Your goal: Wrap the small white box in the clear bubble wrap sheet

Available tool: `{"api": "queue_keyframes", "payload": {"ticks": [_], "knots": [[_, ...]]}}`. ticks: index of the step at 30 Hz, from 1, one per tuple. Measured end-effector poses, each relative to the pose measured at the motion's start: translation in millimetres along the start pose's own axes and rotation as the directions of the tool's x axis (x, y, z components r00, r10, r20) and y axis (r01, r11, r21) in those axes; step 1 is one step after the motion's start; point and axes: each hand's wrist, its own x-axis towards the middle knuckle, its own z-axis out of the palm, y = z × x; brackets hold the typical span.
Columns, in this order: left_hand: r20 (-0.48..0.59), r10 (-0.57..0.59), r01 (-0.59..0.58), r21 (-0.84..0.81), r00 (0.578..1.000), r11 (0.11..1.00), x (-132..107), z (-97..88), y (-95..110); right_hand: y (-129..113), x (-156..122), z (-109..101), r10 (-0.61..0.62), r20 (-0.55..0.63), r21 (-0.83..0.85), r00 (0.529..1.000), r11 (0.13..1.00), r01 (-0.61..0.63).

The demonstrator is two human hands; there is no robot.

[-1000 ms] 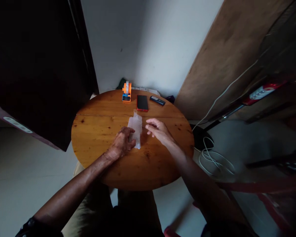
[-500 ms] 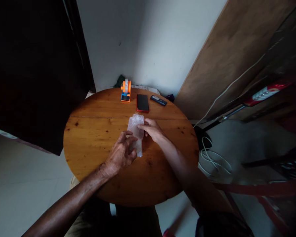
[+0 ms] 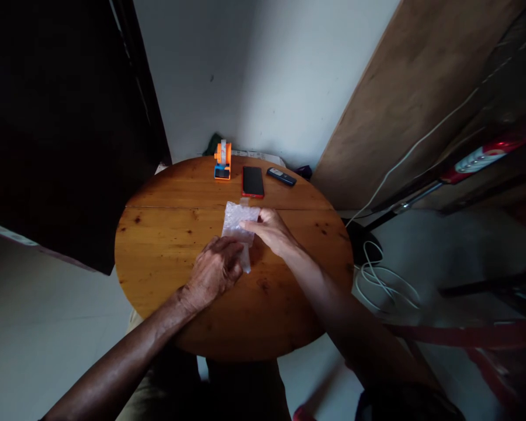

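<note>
A clear bubble-wrap pouch (image 3: pixel 235 217) lies in the middle of a round wooden table (image 3: pixel 166 245). My left hand (image 3: pixel 214 270) rests on its near end, fingers curled over the plastic. My right hand (image 3: pixel 269 229) pinches the pouch's right edge near the far end, with the index finger laid across it. Both hands hold the same pouch, and its near part is hidden under my left fingers.
At the table's far edge stand an orange tape dispenser (image 3: pixel 222 160), a black phone in a red case (image 3: pixel 252 181) and a small dark remote (image 3: pixel 281 176). White cables (image 3: pixel 386 286) lie coiled on the floor to the right. A wooden board (image 3: pixel 403 99) leans against the wall.
My right hand, free above the table a second ago, has come left onto the pouch and taken its right edge. My left hand stayed on the near end.
</note>
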Motion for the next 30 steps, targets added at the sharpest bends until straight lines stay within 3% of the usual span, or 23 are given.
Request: {"api": "queue_keyframes", "payload": {"ticks": [6, 12, 17, 20, 23, 25, 30], "knots": [[-0.035, -0.130, 0.133, 0.103, 0.991, 0.986, -1, -1.2, 5, -13, -17, 0, -0.194, 0.002, -0.199, 0.981, 0.961, 0.191], [-0.190, -0.319, 0.345, 0.123, 0.928, 0.930, -14, -2.5, 5, -6, -46, 1, -0.311, 0.138, -0.325, 0.940, 0.883, 0.340], [-0.151, -0.247, 0.250, -0.002, 0.957, 0.968, -10, -1.4, -6, 18, -77, 9, -0.558, 0.212, -0.525, 0.802, 0.627, 0.575], [-0.047, -0.199, 0.191, -0.145, 0.979, 0.971, -7, -5.1, -17, 31, -84, 10, -0.588, 0.258, -0.587, 0.766, 0.534, 0.608], [0.082, -0.136, 0.154, -0.277, 0.987, 0.948, -9, -14.5, -26, 38, -83, 8, -0.560, 0.312, -0.603, 0.767, 0.508, 0.616], [0.135, -0.092, 0.122, -0.237, 0.987, 0.964, -11, -20.2, -29, 41, -81, 8, -0.539, 0.316, -0.619, 0.781, 0.507, 0.600], [0.122, -0.005, 0.028, -0.191, 0.993, 0.981, -5, -17.9, -34, 36, -70, 6, -0.533, 0.251, -0.550, 0.808, 0.608, 0.572]]}}
